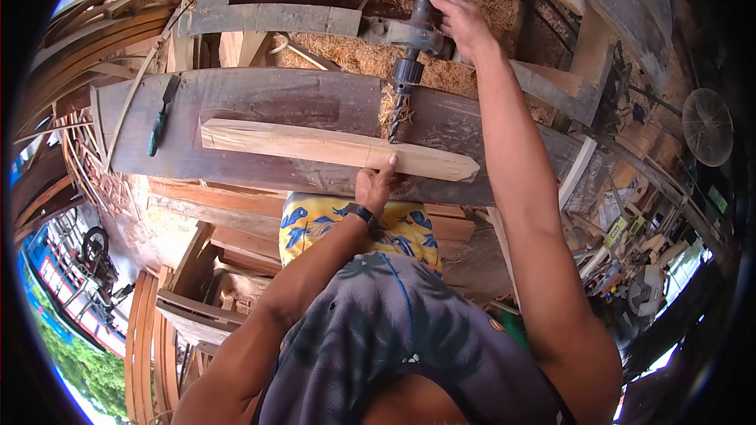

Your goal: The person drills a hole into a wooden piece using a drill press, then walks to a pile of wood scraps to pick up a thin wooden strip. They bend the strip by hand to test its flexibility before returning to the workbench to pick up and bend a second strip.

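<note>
A pale wooden stick (315, 144), cut to a taper at its right end, lies across a dark worn workbench plank (260, 98). My left hand (376, 183) grips the stick from the near side, thumb on top, a black watch on the wrist. A drill bit (396, 120) in a black chuck hangs just above the stick, wrapped in curly shavings. My right hand (463, 25) reaches up and rests on the grey metal machine arm (409, 31) beside the black spindle.
A teal-handled tool (161, 118) lies on the plank at the left. Wood shavings (354, 55) pile up behind the bench. Bent wooden strips (87, 39) stack at the far left. A fan (707, 126) and cluttered tools stand at the right.
</note>
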`<state>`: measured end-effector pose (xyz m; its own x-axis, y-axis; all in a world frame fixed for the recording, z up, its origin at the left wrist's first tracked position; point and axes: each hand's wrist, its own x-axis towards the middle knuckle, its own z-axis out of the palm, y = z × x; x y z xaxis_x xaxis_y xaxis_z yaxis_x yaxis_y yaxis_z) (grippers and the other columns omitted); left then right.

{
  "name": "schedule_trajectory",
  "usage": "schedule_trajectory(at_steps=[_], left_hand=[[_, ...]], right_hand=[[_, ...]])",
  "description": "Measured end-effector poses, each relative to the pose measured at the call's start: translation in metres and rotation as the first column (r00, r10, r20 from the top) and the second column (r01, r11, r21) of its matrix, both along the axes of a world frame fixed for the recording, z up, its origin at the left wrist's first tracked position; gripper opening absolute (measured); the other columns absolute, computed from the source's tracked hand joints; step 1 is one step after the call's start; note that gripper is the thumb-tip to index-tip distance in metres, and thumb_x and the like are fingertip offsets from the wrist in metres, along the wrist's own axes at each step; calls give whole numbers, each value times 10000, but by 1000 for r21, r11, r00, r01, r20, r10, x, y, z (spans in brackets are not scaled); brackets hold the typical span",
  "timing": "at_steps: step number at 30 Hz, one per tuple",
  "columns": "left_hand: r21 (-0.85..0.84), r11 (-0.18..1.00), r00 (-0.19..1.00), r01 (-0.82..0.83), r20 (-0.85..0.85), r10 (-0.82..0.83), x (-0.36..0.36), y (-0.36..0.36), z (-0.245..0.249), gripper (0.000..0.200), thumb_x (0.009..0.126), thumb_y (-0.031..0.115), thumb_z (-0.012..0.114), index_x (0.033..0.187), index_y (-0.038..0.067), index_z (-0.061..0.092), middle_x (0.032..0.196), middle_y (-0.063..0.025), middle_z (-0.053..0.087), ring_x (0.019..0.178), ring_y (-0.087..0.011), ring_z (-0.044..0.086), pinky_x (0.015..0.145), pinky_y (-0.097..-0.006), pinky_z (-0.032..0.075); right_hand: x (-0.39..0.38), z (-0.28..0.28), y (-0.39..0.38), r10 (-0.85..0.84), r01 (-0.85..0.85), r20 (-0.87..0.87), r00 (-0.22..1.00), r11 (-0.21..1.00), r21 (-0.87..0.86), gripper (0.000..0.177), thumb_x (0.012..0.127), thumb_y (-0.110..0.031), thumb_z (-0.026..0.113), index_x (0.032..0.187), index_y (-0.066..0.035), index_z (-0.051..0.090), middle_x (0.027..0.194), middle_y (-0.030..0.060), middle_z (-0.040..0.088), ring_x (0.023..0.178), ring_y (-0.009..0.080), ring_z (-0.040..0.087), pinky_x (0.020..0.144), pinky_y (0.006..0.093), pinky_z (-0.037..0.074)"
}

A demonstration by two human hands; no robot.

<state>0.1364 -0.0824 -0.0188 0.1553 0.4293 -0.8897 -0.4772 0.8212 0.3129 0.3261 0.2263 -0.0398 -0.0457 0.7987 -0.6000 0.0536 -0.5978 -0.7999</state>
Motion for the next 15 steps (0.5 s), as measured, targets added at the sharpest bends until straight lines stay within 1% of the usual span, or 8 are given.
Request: schedule_trajectory(at_steps=[1,3,5,6,7,9,11,15], left_hand=[[-28,999,1000,-29,-3,29,0,2,3,490,948,314,676,1181,-102,562,1042,-201,683,885,-292,717,760,-368,625],[-89,995,998,-46,29,49,0,9,4,486,939,304,689,1147,-119,574,1031,-209,682,899,-304,714,774,-385,632],[-78,987,989,-139,37,142,3,3,4,449,921,287,717,1133,-92,605,1021,-178,671,853,-258,695,732,-347,620],[-84,985,985,-153,61,159,2,4,6,442,920,283,718,1132,-89,605,1014,-171,671,846,-253,693,730,-344,620],[-84,982,980,-171,83,178,1,7,8,435,919,278,719,1130,-86,606,1008,-164,671,838,-247,691,727,-341,620],[-105,977,980,-185,59,192,-2,11,5,438,918,280,722,1129,-86,606,1019,-172,673,842,-242,693,709,-338,622],[-89,992,994,-86,61,92,-5,8,6,463,923,251,714,1163,-119,572,1060,-220,667,935,-294,697,794,-374,635],[-61,987,987,-149,51,153,-4,9,6,471,897,265,746,1129,-115,591,1040,-202,673,835,-263,698,685,-345,635]], right_hand=[[1,-4,12,15,-15,4,1000,1000,-7,384,885,-364,722,1022,-23,607,907,100,641,835,250,628,819,407,525],[-2,-14,23,-167,58,-437,884,966,-252,344,902,-339,710,1036,-37,615,928,113,665,891,261,649,883,432,520],[5,-44,35,-65,-45,-522,850,980,-195,454,876,-359,737,1122,-14,575,1050,173,692,1097,301,647,970,439,508],[14,-67,45,34,-148,-610,792,979,-138,381,903,-328,689,1096,-6,622,1066,151,699,1011,286,682,941,410,523],[-4,-57,41,-212,65,-509,834,955,-290,421,870,-305,729,1163,-25,617,917,141,664,915,354,669,859,510,558],[-11,-65,48,-266,98,-662,701,955,-280,336,869,-261,703,1100,-22,652,908,126,668,930,342,669,879,504,554],[-23,-57,52,-285,71,-752,594,950,-304,336,856,-269,712,1090,-33,660,884,118,666,924,330,660,863,485,549],[-8,-83,64,-261,-136,-861,437,927,-350,227,845,-268,721,937,-77,639,731,48,600,683,223,600,685,411,512]])
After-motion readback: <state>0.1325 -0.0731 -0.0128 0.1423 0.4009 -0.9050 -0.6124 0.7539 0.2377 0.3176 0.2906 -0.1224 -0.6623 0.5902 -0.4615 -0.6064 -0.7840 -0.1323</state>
